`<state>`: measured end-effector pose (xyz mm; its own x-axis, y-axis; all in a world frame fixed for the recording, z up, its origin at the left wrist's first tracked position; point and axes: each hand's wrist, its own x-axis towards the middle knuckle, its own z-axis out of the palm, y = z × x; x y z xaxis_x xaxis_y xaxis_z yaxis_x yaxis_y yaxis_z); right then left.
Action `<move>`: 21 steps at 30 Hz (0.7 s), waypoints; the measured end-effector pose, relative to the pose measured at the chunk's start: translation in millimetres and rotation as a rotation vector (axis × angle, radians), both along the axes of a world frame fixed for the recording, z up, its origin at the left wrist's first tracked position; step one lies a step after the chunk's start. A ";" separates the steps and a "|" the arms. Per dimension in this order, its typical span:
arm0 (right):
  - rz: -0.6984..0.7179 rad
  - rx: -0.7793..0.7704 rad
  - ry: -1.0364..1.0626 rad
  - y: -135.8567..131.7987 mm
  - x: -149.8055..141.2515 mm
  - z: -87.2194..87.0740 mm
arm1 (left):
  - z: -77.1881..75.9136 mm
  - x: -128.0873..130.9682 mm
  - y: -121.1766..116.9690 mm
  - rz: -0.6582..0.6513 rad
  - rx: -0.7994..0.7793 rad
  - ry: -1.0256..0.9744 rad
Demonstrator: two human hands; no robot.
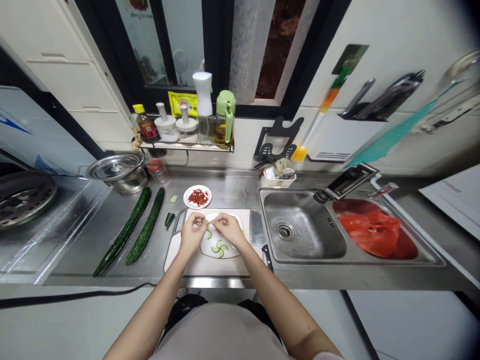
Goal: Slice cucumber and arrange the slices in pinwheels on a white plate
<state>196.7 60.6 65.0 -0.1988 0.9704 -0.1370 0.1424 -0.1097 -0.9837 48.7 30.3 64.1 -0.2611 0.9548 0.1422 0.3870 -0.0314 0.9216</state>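
Observation:
My left hand [192,233] and my right hand [228,229] meet over a white plate [214,251] that lies on a pale cutting board [176,250]. Both pinch a thin piece of cucumber [206,220] between their fingertips. Several curved cucumber slices [219,247] lie arranged in a pinwheel on the plate below my hands. A cleaver [258,231] rests along the board's right side, its black handle toward me.
Two whole cucumbers [129,227] lie left of the board, beside a cucumber end [169,219] and a slice [173,198]. A small dish of chopped red chili [197,196] sits behind. A steel pot [119,172], condiment shelf [186,145], sink [303,227] and red basin [375,235] surround.

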 end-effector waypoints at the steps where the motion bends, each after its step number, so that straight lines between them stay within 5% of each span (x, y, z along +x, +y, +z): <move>1: -0.003 0.038 -0.071 1.7 0.7 -3.5 | -2.8 -1.7 0.4 0.004 -0.027 0.039; 9: 0.095 0.171 -0.543 9.6 -1.8 -27.5 | -26.4 -9.1 3.0 -0.054 -0.281 0.378; 21: 0.200 0.123 -0.822 12.5 -14.6 -54.5 | -47.3 -3.9 9.6 -0.073 -0.435 0.592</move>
<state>182.1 73.2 10.5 -0.2517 0.9451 -0.2084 0.8213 0.0946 -0.5626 44.8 39.9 16.9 -0.1920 0.9690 -0.1556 0.8343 0.2446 0.4940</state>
